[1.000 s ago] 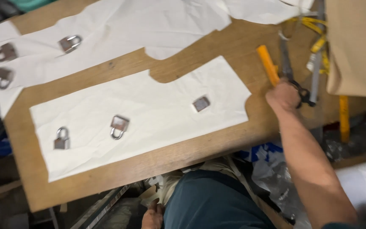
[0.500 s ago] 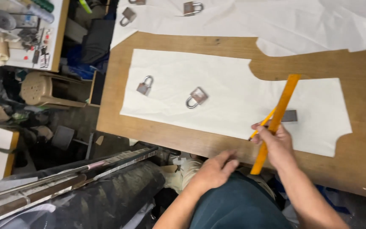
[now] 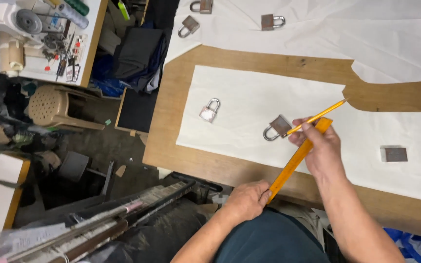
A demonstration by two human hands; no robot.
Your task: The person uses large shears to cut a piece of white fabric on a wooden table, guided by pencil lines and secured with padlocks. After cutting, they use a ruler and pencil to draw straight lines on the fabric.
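**Both hands on the ruler at the worktop edge**

Now the right hand point(image 3: 321, 148) has its fingers closed around a yellow pencil point(image 3: 317, 117) and presses the upper part of an orange ruler point(image 3: 296, 160), which slants over the white fabric piece point(image 3: 249, 117) on the wooden worktop point(image 3: 171, 131). The left hand point(image 3: 244, 200) pinches the ruler's lower end. A padlock point(image 3: 276, 127) lies just beside the pencil hand; another padlock point(image 3: 210, 110) sits farther left.

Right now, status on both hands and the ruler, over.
Right hand grips pencil and upper end of orange ruler. Left hand steadies its lower end. Ruler lies across white fabric. Padlock sits close beside the pencil.
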